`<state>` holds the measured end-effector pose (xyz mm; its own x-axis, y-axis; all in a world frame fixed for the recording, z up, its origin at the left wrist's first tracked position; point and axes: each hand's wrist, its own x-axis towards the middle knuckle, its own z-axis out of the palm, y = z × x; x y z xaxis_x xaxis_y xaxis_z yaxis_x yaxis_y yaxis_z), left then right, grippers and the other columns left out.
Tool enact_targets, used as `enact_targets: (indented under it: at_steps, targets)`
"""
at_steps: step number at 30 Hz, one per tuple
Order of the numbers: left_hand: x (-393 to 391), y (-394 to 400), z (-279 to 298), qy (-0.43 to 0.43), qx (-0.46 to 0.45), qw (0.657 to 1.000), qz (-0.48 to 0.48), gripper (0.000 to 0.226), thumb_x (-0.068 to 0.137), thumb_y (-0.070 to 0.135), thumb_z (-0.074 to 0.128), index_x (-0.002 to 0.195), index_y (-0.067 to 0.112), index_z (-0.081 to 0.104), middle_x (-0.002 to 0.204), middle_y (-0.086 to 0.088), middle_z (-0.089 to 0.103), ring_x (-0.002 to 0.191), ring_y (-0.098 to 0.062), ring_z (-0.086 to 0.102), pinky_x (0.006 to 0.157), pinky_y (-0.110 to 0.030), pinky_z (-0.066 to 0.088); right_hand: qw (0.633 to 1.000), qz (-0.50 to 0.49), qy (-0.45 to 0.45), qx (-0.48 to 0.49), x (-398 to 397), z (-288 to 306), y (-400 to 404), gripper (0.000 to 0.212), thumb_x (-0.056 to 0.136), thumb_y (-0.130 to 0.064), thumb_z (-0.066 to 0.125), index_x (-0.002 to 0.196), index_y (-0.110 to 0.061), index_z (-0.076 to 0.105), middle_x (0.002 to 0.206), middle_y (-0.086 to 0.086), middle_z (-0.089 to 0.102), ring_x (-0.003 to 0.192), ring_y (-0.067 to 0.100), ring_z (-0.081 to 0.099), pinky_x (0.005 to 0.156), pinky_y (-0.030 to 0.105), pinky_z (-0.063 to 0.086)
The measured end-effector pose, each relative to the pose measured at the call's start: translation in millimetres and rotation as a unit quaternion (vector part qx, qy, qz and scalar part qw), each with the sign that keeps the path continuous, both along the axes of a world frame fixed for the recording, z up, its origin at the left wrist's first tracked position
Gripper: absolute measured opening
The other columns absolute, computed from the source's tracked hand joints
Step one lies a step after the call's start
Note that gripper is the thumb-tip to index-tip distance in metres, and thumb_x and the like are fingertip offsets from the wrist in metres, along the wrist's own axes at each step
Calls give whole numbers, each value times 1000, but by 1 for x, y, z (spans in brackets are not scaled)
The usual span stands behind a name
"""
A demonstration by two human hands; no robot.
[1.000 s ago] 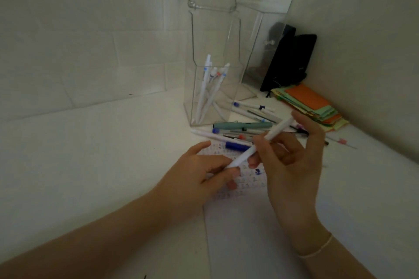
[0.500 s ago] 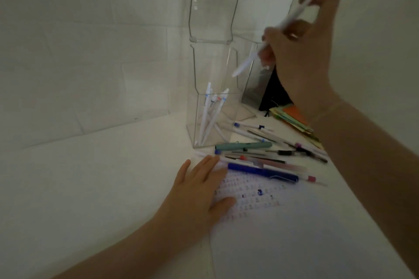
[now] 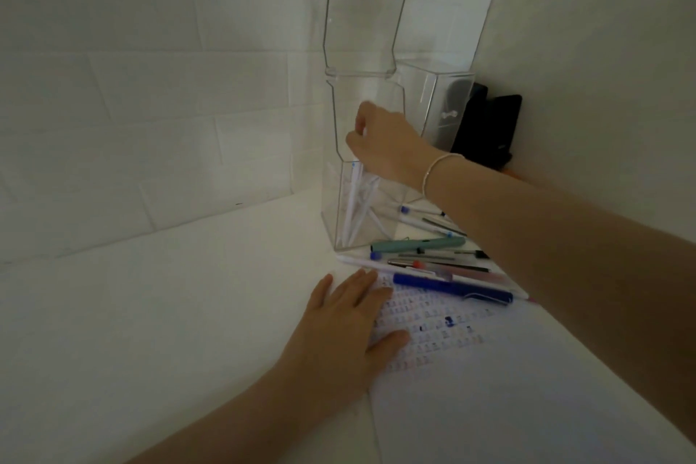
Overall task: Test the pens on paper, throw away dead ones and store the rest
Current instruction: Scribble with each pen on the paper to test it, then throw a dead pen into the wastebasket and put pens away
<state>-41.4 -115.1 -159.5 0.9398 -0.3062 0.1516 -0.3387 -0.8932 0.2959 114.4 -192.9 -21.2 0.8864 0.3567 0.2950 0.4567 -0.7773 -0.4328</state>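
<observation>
My right hand (image 3: 384,147) reaches into the open mouth of the tall clear pen box (image 3: 331,200), fingers pinched on a white pen (image 3: 364,132); only a sliver of that pen shows. Several white pens (image 3: 354,207) stand inside the box. My left hand (image 3: 339,335) lies flat, fingers apart, on the left edge of the test paper (image 3: 489,388), which carries rows of small scribbles. Loose pens lie between box and paper, among them a teal pen (image 3: 418,245) and a dark blue pen (image 3: 452,288).
The box's hinged lid (image 3: 365,11) stands open straight up. A second clear box (image 3: 433,94) and black objects (image 3: 489,128) sit in the corner behind it. White walls close in at the back and on the right. My right forearm covers the pile's right side.
My right hand lifted the white pen off the paper, swung it high to the right, then brought it down into the box's mouth. My left hand flattened on the paper.
</observation>
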Motion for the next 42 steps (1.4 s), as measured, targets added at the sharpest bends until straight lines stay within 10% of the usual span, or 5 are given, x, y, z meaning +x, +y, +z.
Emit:
enact_targets:
  at_steps: [10,17,34,37,42]
  targets:
    - [0,1,2,19,-2,1000,-5,61,92,59,29,146,31,20,156,11,10,141,-2,3,116,-33,-7,966,-25,-233,111,-56,2,-39,17,91,-20,47,77,-11,51,72,5,54,67,21,53,66,36,47]
    - [-1,-1,3,5,-16,1000,0,60,92,58,33,145,30,24,154,10,17,140,-4,9,116,-31,-5,935,-96,36,-340,-110,-54,-77,15,88,-38,47,89,-24,49,72,-6,44,65,11,47,63,29,40]
    - [-2,-1,1,-1,-32,999,-2,60,92,57,34,145,28,26,154,9,17,141,-5,9,117,-33,-2,892,-53,24,-448,-96,-67,-78,24,92,-29,53,115,-21,50,102,1,51,88,17,56,68,28,42]
    - [-2,1,1,0,-36,999,-5,60,92,57,33,144,29,27,154,10,16,141,-4,8,117,-33,-2,936,-52,36,-348,-92,-46,-81,19,87,-37,56,97,-23,48,77,-5,47,69,12,50,64,25,41]
    - [-3,-1,3,6,-82,997,-15,78,80,74,18,145,31,22,154,13,18,140,0,7,117,-31,-3,948,-58,185,254,-99,-32,-82,21,87,-12,59,70,-13,46,68,12,54,50,17,50,50,24,41]
